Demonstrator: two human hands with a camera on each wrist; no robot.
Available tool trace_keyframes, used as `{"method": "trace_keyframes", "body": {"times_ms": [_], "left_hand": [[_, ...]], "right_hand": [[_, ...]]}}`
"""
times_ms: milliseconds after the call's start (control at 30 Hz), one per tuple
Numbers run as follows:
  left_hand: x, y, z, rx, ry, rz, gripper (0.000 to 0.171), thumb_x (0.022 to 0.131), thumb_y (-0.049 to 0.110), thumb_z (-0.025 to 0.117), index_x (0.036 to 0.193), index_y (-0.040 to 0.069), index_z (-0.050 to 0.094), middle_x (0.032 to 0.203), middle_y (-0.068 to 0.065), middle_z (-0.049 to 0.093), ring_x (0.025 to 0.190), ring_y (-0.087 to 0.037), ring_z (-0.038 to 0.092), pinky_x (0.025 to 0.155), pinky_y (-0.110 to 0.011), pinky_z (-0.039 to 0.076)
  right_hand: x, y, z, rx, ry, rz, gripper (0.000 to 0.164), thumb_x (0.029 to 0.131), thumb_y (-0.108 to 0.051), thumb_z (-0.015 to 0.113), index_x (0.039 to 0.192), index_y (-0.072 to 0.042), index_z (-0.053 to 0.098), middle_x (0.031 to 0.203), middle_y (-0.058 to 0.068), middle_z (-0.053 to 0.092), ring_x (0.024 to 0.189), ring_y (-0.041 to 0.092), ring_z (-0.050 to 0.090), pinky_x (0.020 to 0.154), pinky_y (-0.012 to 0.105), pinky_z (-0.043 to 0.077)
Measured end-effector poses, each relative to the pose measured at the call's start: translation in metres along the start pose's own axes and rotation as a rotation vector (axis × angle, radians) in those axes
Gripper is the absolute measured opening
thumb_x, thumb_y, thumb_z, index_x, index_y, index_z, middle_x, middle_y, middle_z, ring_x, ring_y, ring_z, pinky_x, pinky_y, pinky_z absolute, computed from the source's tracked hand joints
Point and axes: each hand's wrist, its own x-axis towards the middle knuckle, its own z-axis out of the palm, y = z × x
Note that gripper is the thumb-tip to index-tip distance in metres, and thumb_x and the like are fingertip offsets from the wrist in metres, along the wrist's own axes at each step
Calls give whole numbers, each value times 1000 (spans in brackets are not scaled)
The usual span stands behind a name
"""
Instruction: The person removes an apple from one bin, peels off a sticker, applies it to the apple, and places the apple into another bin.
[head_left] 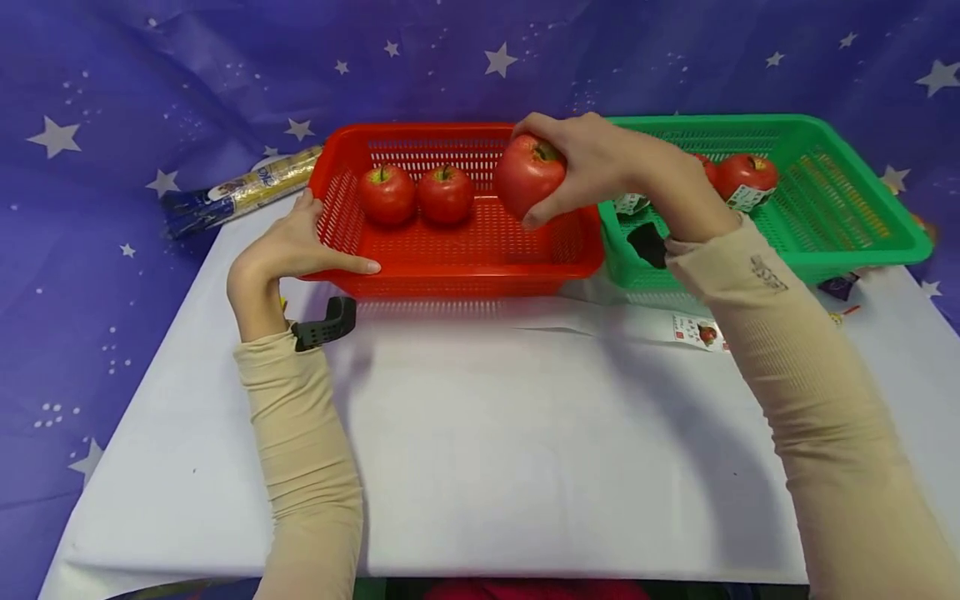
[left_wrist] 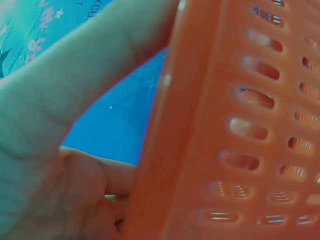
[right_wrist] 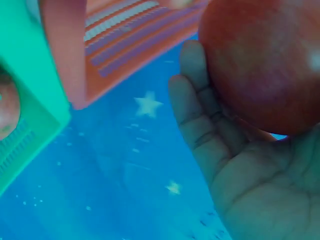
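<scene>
While the left hand (head_left: 277, 242) rests spread wide, thumb on the rim, at the near-left corner of the red basket (head_left: 457, 272), the right hand (head_left: 600, 158) grips a held apple (head_left: 525, 179) above that basket's right side, two apples (head_left: 387, 196) lying inside, green basket (head_left: 832, 225) alongside.

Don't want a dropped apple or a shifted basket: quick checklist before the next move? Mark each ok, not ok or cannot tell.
1. Right hand secure on held apple: ok, curled round it.
2. Left hand at red basket: ok, touching its left end.
3. Held apple apart from leftmost apple and its neighbour: ok, a gap shows.
4. Room in red basket: ok, bare floor shows right of those two.
5. Held apple's height above basket floor: cannot tell.
6. Green basket empty: not ok, it holds an apple with a printed label.
</scene>
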Motion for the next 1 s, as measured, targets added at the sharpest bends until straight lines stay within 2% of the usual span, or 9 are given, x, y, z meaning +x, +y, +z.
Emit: {"method": "trace_keyframes", "body": {"times_ms": [167, 333, 600, 733, 800, 867, 900, 933, 1000], "left_hand": [[-1, -4, -2, 10, -8, -10, 126, 75, 60, 72, 152, 2, -9, 158, -11, -23, 146, -45, 0, 112, -64, 17], [1, -4, 0, 2, -19, -1, 125, 74, 59, 72, 152, 2, -8, 158, -11, -24, 146, -45, 0, 113, -64, 16], [0, -4, -4, 40, -27, -5, 127, 74, 60, 72, 151, 4, -13, 157, -12, -24, 145, -47, 0, 113, -64, 15], [-10, 10, -2, 89, 18, 3, 125, 73, 59, 74, 152, -3, 0, 159, -25, 3, 140, -48, 21, 110, -63, 24], [-21, 31, 2, 127, 47, 51, 118, 75, 55, 74, 152, -4, 7, 158, -26, 13, 140, -46, 23, 112, -62, 23], [-33, 59, 12, 159, 76, 172, 105, 76, 46, 77, 150, -3, 21, 153, -23, 29, 139, -41, 30, 113, -57, 26], [-38, 74, 20, 172, 64, 257, 101, 77, 41, 78, 150, -1, 24, 154, -21, 30, 141, -39, 30, 115, -55, 25], [-41, 89, 30, 189, 28, 345, 96, 77, 38, 78, 150, 1, 27, 155, -18, 31, 142, -35, 29, 117, -51, 23], [-43, 115, 54, 222, -81, 538, 82, 76, 33, 80, 143, 6, 43, 146, -11, 47, 135, -29, 42, 115, -44, 30]], "right_hand": [[-52, -15, 37, 80, 175, -165, 87, 68, -45, 84, 140, -23, 40, 122, 8, 57, 105, 28, 57, 84, 48, 53], [-91, -21, 89, 77, 205, -287, 87, 63, -48, 86, 137, -24, 47, 112, 8, 58, 93, 21, 61, 76, 40, 55], [-97, -6, 139, 123, 128, -198, 91, 62, -48, 86, 139, -23, 46, 122, 10, 56, 98, 22, 63, 80, 40, 56], [-93, -1, 152, 110, 98, -164, 91, 62, -49, 85, 139, -22, 46, 119, 11, 56, 96, 22, 63, 80, 40, 55], [-91, 1, 157, 107, 80, -147, 91, 62, -50, 85, 138, -21, 47, 117, 11, 56, 96, 21, 62, 81, 40, 55], [-90, 2, 161, 105, 74, -130, 91, 62, -50, 85, 138, -20, 47, 116, 11, 56, 95, 22, 63, 82, 40, 55], [-89, 2, 162, 106, 73, -119, 92, 62, -51, 85, 139, -19, 46, 116, 12, 56, 96, 22, 63, 83, 40, 55], [-89, 2, 164, 105, 76, -109, 94, 61, -52, 85, 140, -19, 45, 118, 12, 56, 98, 23, 63, 83, 41, 55], [-90, 3, 165, 109, 87, -104, 100, 62, -55, 84, 143, -16, 41, 124, 14, 54, 102, 25, 62, 86, 42, 54]]}}
